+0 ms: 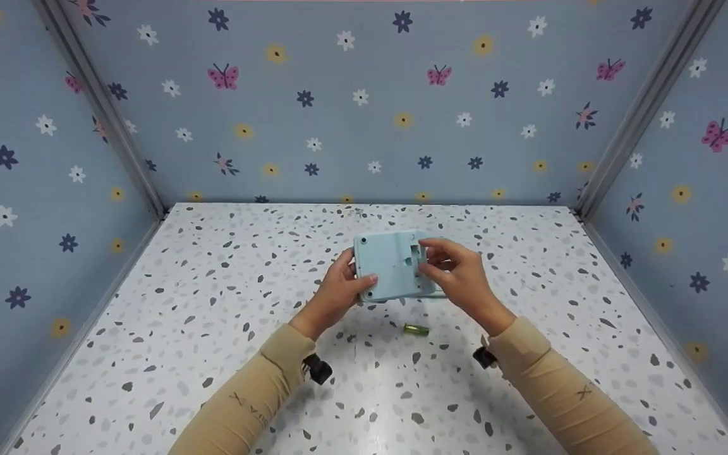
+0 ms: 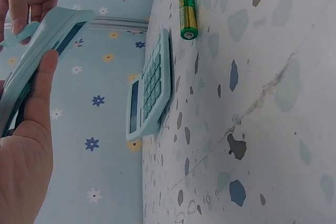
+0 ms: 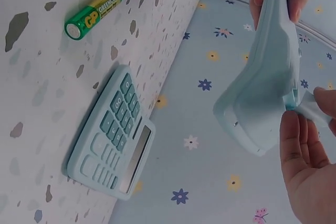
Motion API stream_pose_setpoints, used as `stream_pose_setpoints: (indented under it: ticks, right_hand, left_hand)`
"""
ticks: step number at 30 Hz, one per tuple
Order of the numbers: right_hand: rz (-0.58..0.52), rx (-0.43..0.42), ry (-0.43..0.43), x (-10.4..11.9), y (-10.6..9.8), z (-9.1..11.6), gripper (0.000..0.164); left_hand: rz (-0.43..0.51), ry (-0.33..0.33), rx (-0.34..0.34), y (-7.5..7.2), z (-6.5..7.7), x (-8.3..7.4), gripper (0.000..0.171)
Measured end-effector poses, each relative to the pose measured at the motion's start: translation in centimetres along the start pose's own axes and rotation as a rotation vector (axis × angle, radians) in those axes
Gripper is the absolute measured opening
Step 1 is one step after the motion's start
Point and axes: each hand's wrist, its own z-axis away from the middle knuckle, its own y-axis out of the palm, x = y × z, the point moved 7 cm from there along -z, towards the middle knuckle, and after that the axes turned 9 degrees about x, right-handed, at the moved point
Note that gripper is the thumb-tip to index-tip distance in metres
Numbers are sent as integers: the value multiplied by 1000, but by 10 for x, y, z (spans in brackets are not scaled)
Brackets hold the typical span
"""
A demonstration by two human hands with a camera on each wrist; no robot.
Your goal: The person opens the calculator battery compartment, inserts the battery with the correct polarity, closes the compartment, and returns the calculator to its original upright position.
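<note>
a person's left hand [image 1: 339, 287] is holding a light-blue calculator [image 1: 386, 265] above a speckled table [image 1: 244, 265], its thumb pressing on the calculator's back and its other fingers reaching round behind the edge. the back is facing up toward the head camera, and a battery compartment [image 1: 410, 260] is showing near the side by the right hand [image 1: 462, 268]. that hand is pinching a small light-blue cover [image 3: 311, 109] narrowly between thumb and fingers; the cover is standing out at an angle from the compartment rather than lying flush. one green battery [image 1: 416, 329] is lying on its side on the table, nearer the person than the calculator. a second calculator [image 3: 113, 135] is resting there too, keys upward. the work is seemingly sitting midway: the compartment is at least partly uncovered, and one battery is lying outside it. whether another battery is sitting inside is not clear. closing the cover is apparently remaining to be done, though whether the loose battery is going in or being replaced, the views are not telling.
</note>
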Motion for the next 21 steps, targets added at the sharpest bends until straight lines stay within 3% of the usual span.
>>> stream_pose_setpoints:
  ticks: [12, 21]
  right_hand:
    - [32, -23, 71, -16, -23, -3, 39]
    - [54, 20, 173, -36, -34, 1, 42]
  left_hand:
    - [12, 4, -23, -14, 9, -2, 73]
    - [4, -30, -54, -22, 14, -2, 73]
